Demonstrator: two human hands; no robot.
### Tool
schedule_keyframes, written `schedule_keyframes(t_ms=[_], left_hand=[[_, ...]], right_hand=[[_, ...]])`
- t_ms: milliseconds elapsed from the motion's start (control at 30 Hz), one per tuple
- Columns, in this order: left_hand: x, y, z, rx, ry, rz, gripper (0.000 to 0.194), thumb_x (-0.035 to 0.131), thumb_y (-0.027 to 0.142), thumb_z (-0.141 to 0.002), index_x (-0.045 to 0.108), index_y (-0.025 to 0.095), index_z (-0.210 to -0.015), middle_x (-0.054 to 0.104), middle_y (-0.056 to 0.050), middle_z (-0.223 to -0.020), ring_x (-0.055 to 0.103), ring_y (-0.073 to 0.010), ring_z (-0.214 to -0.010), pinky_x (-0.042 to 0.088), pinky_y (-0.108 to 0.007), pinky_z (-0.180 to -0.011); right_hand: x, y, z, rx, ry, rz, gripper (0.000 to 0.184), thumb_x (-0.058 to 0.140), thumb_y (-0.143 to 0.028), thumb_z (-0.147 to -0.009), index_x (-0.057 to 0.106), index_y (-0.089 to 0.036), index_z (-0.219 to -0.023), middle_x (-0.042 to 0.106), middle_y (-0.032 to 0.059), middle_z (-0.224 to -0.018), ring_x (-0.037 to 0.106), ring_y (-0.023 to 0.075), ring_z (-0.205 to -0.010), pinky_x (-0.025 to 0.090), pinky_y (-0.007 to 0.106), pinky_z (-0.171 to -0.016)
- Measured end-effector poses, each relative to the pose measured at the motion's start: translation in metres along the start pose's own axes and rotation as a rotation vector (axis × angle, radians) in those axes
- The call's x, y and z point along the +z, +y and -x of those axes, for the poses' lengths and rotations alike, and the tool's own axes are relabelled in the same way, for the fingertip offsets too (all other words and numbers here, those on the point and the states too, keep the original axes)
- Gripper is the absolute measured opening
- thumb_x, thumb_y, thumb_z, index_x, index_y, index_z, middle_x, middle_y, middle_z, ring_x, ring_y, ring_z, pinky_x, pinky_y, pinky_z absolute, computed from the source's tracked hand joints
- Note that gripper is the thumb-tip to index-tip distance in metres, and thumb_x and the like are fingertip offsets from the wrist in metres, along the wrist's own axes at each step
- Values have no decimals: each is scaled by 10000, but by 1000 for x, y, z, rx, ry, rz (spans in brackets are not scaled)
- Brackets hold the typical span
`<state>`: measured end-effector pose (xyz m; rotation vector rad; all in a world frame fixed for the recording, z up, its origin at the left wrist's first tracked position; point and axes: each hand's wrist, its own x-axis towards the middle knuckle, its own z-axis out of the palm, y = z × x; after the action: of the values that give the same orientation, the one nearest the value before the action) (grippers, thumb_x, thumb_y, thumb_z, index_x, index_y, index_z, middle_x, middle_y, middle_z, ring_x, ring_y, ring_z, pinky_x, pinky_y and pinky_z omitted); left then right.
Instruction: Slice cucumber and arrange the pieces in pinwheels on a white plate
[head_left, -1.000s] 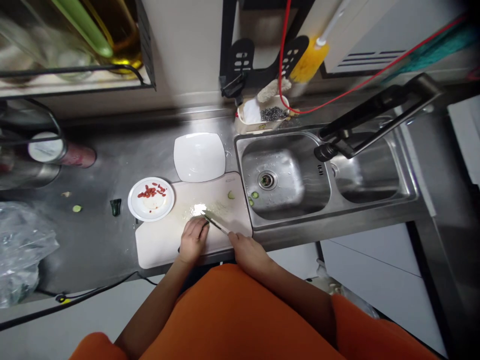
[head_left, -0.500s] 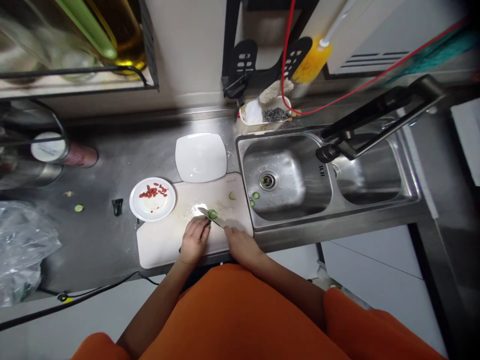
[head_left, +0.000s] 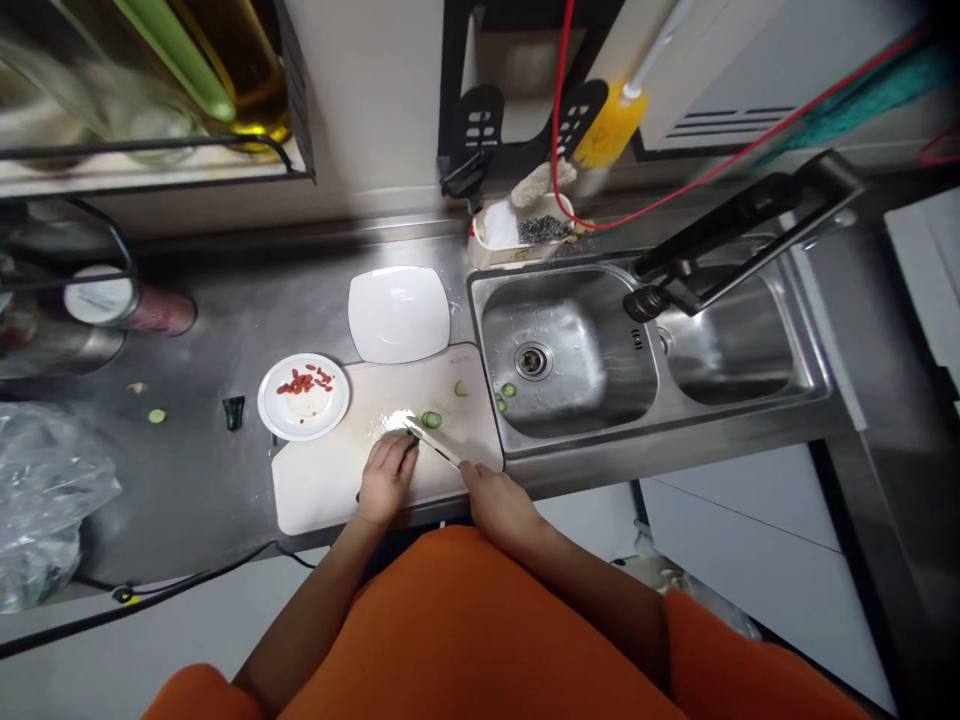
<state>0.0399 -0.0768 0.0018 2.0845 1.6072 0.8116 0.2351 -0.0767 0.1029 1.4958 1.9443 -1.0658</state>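
My left hand (head_left: 385, 478) rests on the white cutting board (head_left: 322, 485), fingers curled over a dark green cucumber piece (head_left: 409, 445) that mostly hides beneath them. My right hand (head_left: 495, 497) grips the handle of a knife (head_left: 433, 445), whose blade lies just right of the left fingertips. A cut green slice (head_left: 431, 420) lies on the board beyond the blade. Another slice (head_left: 460, 388) sits near the board's right edge.
A round plate of red pieces (head_left: 304, 397) and a square white plate (head_left: 399, 313) stand behind the board. The double sink (head_left: 570, 350) with slices near its rim is to the right. Green scraps (head_left: 232, 412) and a plastic bag (head_left: 45, 500) lie left.
The knife lifted with a green slice on its blade, then came down again beside the left fingers. The slice now lies on the board past the blade.
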Motion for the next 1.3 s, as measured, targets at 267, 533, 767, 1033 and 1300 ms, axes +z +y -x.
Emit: schedule_keyframes(t_ms=[267, 533, 767, 1033, 1300], left_hand=[[1, 0, 0, 22, 20, -18, 176, 502, 231, -876, 612, 188, -1005, 656, -86, -997, 599, -200, -992, 472, -401, -933], [1, 0, 0, 30, 22, -17, 165, 511, 216, -869, 612, 185, -996, 654, -83, -994, 593, -195, -995, 467, -389, -937], [1, -1, 0, 33, 21, -10, 176, 505, 229, -872, 615, 179, -1000, 659, -86, -991, 597, -197, -997, 465, -393, -944], [1, -1, -1, 30, 29, -13, 169, 510, 224, -868, 621, 175, -986, 666, -78, -966, 603, -188, -975, 467, -378, -935], [0, 0, -2, 14, 8, 3, 167, 508, 218, -869, 622, 177, -985, 666, -76, -966, 599, -187, -973, 467, -373, -930]], right_hand=[[-3, -1, 7, 0, -45, -3, 400, 304, -62, -851, 424, -157, -1220, 605, 132, -1034, 618, 238, -893, 449, 302, -688], [-4, -3, 6, -2, -38, -4, 382, 303, -58, -854, 442, -156, -1196, 606, 132, -1032, 620, 241, -896, 451, 301, -688], [-5, -4, 4, -17, -12, -4, 335, 305, -54, -853, 469, -152, -1128, 619, 120, -975, 626, 228, -877, 448, 280, -666], [-11, -5, 1, -35, -44, 4, 338, 294, -54, -854, 467, -143, -1131, 614, 129, -994, 621, 229, -893, 463, 296, -688], [-8, -8, -8, -26, -28, 8, 338, 271, -65, -879, 465, -149, -1143, 612, 135, -1017, 620, 225, -904, 471, 300, -701]])
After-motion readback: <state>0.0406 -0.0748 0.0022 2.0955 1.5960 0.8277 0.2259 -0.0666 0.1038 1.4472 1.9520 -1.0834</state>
